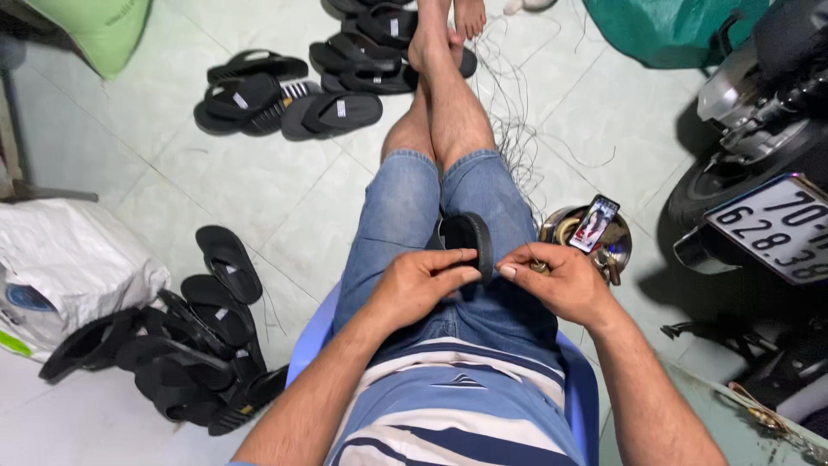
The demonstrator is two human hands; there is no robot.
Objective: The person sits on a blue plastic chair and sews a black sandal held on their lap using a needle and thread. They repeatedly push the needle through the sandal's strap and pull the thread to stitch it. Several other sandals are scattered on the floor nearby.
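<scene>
- Head view: the left hand (423, 285) is clenched on a black sandal (468, 242) lying on the person's lap, dead centre.
- The right hand (556, 280), at 3 o'clock of it, pinches something small; can't tell what.
- More black sandals (185, 345) are piled on the floor at 8 o'clock, and a phone (595, 223) leans at 2 o'clock.

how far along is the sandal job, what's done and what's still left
Hard to call exactly. In hand: one black sandal stands on edge on the lap, gripped by the left hand, while the right hand pinches something small against it. Black sandals lie in a heap at the left and in a group further out by the feet; which of them is finished cannot be told. Loose threads trail over the floor.
</scene>
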